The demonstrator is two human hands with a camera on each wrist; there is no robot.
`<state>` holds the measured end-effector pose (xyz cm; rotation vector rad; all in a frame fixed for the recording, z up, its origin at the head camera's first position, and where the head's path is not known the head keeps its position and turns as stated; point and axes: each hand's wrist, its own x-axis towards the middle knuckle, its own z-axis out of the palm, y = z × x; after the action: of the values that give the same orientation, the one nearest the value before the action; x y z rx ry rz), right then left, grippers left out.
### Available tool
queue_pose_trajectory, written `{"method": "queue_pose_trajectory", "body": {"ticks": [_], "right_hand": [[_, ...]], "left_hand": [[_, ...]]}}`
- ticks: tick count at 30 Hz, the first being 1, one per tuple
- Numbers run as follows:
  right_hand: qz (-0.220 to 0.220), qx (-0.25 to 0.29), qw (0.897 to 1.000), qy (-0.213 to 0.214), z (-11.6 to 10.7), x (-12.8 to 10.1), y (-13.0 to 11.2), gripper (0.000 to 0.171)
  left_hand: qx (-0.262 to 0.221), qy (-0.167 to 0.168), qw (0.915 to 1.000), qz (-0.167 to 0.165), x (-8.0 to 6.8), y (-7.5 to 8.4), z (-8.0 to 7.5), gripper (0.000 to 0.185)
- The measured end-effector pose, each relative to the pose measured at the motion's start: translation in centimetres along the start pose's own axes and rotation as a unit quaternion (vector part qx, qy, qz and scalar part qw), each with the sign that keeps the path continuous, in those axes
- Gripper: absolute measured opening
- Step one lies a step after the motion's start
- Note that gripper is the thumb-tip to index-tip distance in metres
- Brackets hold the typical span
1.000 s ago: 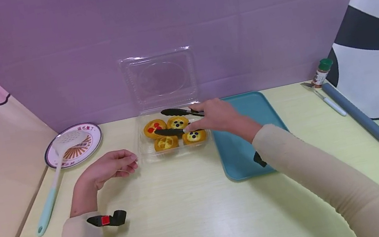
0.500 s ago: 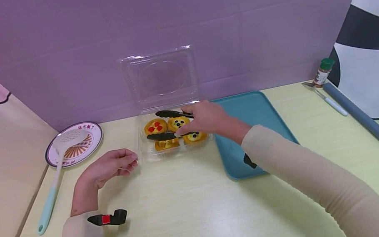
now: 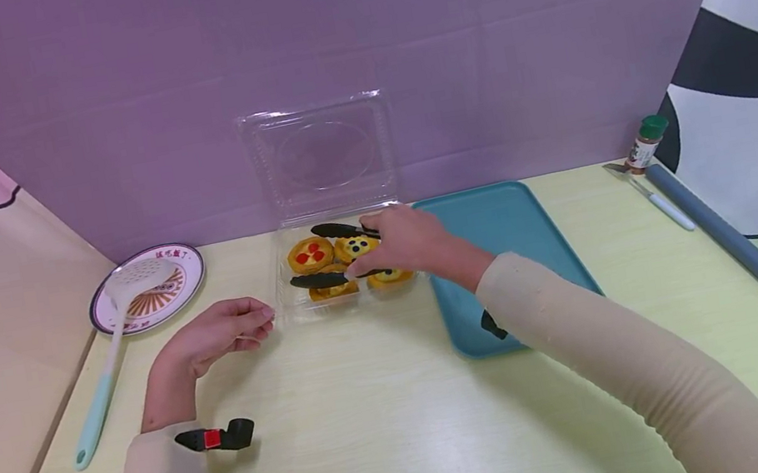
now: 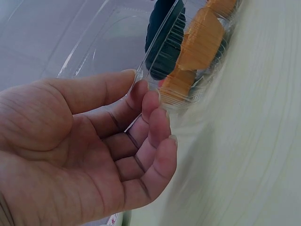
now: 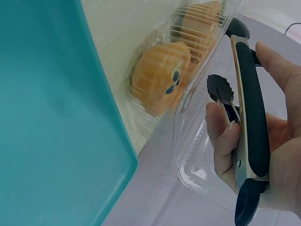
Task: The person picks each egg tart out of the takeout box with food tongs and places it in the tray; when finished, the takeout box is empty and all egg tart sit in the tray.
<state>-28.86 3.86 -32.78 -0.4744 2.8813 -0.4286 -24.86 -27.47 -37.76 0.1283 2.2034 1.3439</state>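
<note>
Broadly, by size:
Tabletop (image 3: 399,436): pale yellow-green wood grain, carrying everything below.
Teal tray (image 3: 500,232): lies flat just right of the clear box, partly under the right forearm.
Clear box (image 3: 288,307): hinged plastic, lid standing upright against the purple wall; four tarts sit inside.
Plate (image 3: 181,263): far left, with a white slotted spatula (image 3: 112,343) lying across it.
Right hand (image 3: 403,241): reaches over the box, grip curled around the black tongs (image 3: 325,278), whose two arms stand apart over the tarts.
Left hand (image 3: 214,337): rests on the tabletop, fingers relaxed and holding nothing, fingertips (image 4: 155,101) at the box's left corner.
Tarts (image 3: 310,255): yellow; one red-topped at back left, others with dark berries.
Spice jar (image 3: 644,143): far right, green cap.
</note>
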Motion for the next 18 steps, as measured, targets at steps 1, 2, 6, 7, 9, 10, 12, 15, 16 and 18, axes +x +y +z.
{"method": "queue_pose_trajectory", "body": {"ticks": [1,2,6,7,9,10,12,15,16,18], "right_hand": [[0.000,-0.003,1.000,-0.001,0.0,0.0,0.0,0.097],[0.001,-0.004,1.000,-0.002,0.0,0.1,-0.1,0.097],[0.008,-0.004,1.000,-0.001,0.1,0.2,-0.4,0.095],[0.010,-0.003,1.000,0.001,0.1,0.2,-0.5,0.094],[0.016,0.000,1.000,0.004,0.1,0.3,-0.6,0.093],[0.019,0.002,1.000,0.006,0.0,0.3,-0.7,0.092],[0.026,0.002,1.000,0.008,0.0,0.3,-0.8,0.091],[0.034,0.002,0.999,0.008,-0.1,0.5,-1.0,0.091],[0.036,0.003,0.999,0.007,-0.2,0.5,-1.1,0.091],[0.035,-0.001,0.999,0.008,-0.3,0.6,-1.2,0.089]], "left_hand": [[-0.001,0.000,1.0000,-0.001,0.0,0.0,0.0,0.040],[-0.001,0.000,1.0000,-0.001,0.0,0.0,0.0,0.040],[0.004,0.001,1.0000,-0.003,-0.1,0.1,0.1,0.041],[0.006,0.002,1.0000,-0.004,-0.1,0.1,0.1,0.041],[0.011,0.003,0.9999,-0.005,-0.1,0.1,0.1,0.041],[0.014,0.003,0.9999,-0.005,-0.1,0.1,0.1,0.040],[0.016,0.003,0.9999,-0.004,-0.1,0.2,0.1,0.040],[0.018,0.003,0.9998,-0.001,-0.2,0.2,0.1,0.039],[0.018,0.003,0.9998,0.000,-0.2,0.3,0.1,0.038],[0.020,0.004,0.9998,0.001,-0.2,0.3,0.2,0.038]]}}
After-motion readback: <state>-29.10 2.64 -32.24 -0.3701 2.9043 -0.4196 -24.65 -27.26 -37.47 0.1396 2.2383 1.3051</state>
